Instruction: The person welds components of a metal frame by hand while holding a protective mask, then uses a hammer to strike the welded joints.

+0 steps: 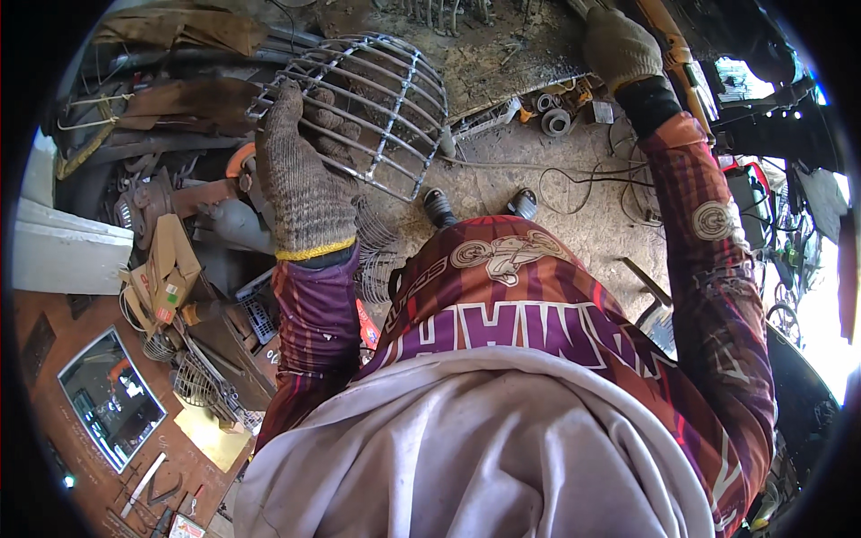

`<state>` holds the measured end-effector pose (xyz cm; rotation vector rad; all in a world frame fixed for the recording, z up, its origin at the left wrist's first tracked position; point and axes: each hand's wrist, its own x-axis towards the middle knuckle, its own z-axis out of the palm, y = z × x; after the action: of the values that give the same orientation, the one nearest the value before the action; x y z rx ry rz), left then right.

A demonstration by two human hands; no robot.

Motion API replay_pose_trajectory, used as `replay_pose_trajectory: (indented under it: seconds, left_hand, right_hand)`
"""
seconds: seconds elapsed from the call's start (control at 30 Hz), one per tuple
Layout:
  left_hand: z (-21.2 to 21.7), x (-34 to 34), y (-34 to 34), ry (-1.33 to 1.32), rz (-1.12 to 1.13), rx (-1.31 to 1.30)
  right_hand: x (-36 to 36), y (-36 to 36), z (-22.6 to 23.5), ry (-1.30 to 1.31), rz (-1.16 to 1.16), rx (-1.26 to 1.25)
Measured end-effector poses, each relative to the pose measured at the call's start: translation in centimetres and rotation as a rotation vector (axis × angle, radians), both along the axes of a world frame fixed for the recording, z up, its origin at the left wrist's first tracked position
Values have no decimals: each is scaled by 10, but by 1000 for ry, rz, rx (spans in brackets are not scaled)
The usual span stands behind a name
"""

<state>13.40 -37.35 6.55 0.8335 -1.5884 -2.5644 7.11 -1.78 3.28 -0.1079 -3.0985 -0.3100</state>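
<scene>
My left hand (305, 170), in a grey-brown knit glove with a yellow cuff edge, grips a curved, welded metal wire cage (392, 117) by its near left side. The thumb lies over the bars and the other fingers curl among them. Thin crossing bars bulge away from the hand, and weld spots show along the thicker ribs. At the upper right my right hand (621, 49), in a matching glove, is closed beside the workbench (516, 67). A thin grey piece reaches out from its fingers at the picture's edge; its kind cannot be made out.
Short metal rods (439, 11) stand on the workbench. Below it lie round metal parts (555, 122) and a loose cable (583, 184) on the floor. Scrap metal and a grey cylinder (235, 224) crowd the left, beside an open cardboard box (166, 273). More wire cages (375, 251) sit near my left forearm.
</scene>
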Motion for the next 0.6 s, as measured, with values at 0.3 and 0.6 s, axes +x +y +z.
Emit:
replay_pose_trajectory:
  seconds: [0.3,0.6]
  left_hand:
    - [4,0,7,112,43,-2]
    - [-8,-24,12,7,49,-83]
  right_hand:
    - [32,8,-3,473,-68,-504]
    - [146,-30,-50,136,81,-1381]
